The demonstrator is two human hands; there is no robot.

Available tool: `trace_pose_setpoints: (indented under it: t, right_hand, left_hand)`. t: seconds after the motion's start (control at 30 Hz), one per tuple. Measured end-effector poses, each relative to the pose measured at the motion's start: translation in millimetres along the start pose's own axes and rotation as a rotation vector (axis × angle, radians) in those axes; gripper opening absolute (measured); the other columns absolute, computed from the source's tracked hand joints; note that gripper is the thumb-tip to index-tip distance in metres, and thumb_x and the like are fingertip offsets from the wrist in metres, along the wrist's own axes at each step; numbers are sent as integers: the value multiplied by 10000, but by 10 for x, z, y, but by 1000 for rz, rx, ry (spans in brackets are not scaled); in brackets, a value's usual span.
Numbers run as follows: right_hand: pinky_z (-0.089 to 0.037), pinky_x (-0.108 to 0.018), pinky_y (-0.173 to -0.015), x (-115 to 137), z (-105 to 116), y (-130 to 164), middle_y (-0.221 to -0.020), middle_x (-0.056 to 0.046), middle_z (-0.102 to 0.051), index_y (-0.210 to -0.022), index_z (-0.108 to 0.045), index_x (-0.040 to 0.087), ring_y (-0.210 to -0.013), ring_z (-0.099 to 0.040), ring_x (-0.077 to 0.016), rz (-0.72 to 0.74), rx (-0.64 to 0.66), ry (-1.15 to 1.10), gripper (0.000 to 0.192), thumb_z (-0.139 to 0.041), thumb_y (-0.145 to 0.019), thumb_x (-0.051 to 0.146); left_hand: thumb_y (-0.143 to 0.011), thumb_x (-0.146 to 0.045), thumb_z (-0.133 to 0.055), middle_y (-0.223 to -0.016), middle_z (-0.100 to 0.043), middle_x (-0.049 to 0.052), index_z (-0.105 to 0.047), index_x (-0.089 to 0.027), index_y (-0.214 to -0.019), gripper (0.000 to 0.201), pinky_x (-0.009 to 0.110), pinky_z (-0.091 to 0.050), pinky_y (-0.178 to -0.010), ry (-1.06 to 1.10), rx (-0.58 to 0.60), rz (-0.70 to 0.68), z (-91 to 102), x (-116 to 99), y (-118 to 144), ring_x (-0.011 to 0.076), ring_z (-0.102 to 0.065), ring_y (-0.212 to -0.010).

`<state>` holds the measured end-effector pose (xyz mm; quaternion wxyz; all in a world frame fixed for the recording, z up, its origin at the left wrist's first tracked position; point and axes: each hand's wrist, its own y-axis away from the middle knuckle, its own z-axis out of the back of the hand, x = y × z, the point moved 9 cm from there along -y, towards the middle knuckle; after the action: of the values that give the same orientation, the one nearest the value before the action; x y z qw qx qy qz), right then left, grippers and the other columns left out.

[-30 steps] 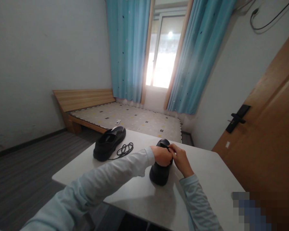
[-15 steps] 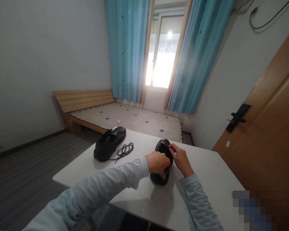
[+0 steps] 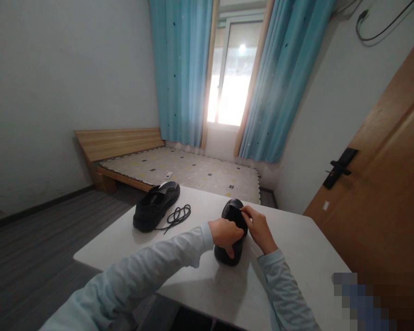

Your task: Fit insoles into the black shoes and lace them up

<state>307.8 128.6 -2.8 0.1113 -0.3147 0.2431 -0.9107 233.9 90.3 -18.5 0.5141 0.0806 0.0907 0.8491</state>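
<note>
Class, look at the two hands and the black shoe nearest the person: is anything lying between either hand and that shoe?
Nothing visible does. The left hand rests on the near shoe and the right hand pinches at its top. The loose lace and the other shoe lie apart, further left on the table.
</note>
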Motion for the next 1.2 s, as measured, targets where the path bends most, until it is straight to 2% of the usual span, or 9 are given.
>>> trace_pose_setpoints:
  t: [0.2, 0.4, 0.63, 0.77, 0.9, 1.0, 1.2]
  right_hand:
    - [-442, -287, -666, 9, -8, 5, -775, -50, -660, -834, -587, 199, -728, -619, -203, -4, 1, 1, 189, -404, -838, 247]
    - [-442, -291, -680, 24, -5, 6, -778, -54, -656, -837, -588, 191, -733, -614, -201, -1, 2, 5, 187, -407, -837, 241]
    - [-455, -300, -692, -29, -11, -16, -797, -67, -670, -834, -602, 182, -757, -627, -210, 0, -9, 28, 182, -429, -817, 236]
    - [-471, -311, -705, -45, -11, -27, -799, -70, -671, -826, -605, 182, -761, -631, -211, 2, -21, 24, 178, -437, -814, 236]
    - [-488, -332, -723, -39, -10, -15, -815, -73, -670, -830, -604, 183, -774, -630, -213, -1, -37, 7, 174, -441, -817, 239]
    - [-496, -342, -729, -39, -8, -2, -816, -73, -670, -837, -613, 178, -767, -629, -211, -9, -46, -5, 177, -449, -814, 240]
    - [-505, -348, -732, -42, 1, 16, -822, -75, -666, -835, -629, 168, -749, -623, -203, -18, -61, -30, 178, -471, -800, 244]
  left_hand:
    - [-654, -463, -697, -965, -655, 201, -520, -106, -1097, 596, 382, -523, -665, -18, 6, -9, -11, -10, -13, 333, -646, -851]
    - [-698, -425, -675, -964, -657, 215, -506, -69, -1103, 564, 354, -518, -684, -13, 51, -82, -45, -47, -29, 319, -646, -872]
    - [-704, -388, -683, -953, -662, 205, -512, -62, -1114, 550, 329, -519, -664, 10, 33, -72, -46, -40, -11, 301, -653, -847]
    - [-702, -357, -686, -929, -671, 160, -539, -94, -1077, 482, 320, -517, -666, 56, -41, -22, -11, -30, 64, 280, -654, -829]
    - [-705, -327, -684, -860, -675, 123, -554, -116, -1022, 402, 302, -508, -640, 109, -179, 12, -6, -31, 170, 260, -658, -782]
    - [-691, -311, -702, -832, -670, 112, -554, -125, -1004, 394, 290, -497, -633, 132, -269, 34, -29, -17, 226, 250, -656, -768]
    - [-679, -305, -725, -854, -662, 96, -558, -138, -998, 397, 285, -482, -683, 180, -374, 83, -40, -12, 299, 233, -644, -798]
